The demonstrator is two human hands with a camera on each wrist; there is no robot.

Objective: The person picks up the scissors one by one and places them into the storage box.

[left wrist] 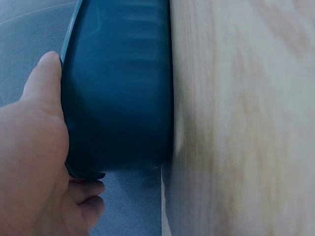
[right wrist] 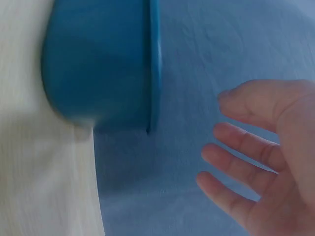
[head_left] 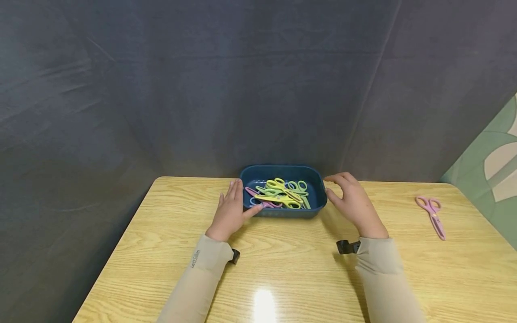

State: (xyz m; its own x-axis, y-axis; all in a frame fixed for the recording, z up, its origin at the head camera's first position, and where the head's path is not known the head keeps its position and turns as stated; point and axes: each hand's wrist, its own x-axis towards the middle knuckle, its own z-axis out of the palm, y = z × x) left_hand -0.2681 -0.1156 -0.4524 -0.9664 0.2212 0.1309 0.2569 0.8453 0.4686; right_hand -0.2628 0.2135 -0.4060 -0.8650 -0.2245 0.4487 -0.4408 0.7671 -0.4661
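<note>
A dark blue plastic bin [head_left: 282, 214] stands at the table's far edge with several pairs of scissors [head_left: 278, 193] inside, yellow, green, blue and purple ones among them, lying across each other. My left hand [head_left: 229, 215] holds the bin's near left corner. Its thumb lies along the front rim and its fingers bend round the left end, as the left wrist view shows. Beside the right end is my right hand [head_left: 355, 204], thumb and fingers spread and loosely bent. In the right wrist view a gap separates those fingers [right wrist: 236, 169] from the bin's wall [right wrist: 98, 69].
A pair of purple scissors [head_left: 432, 217] lies alone on the wooden table [head_left: 291, 264], toward its right side. Behind the table hangs a dark grey cloth [head_left: 258, 89]. A green patterned surface [head_left: 484, 175] is at the far right.
</note>
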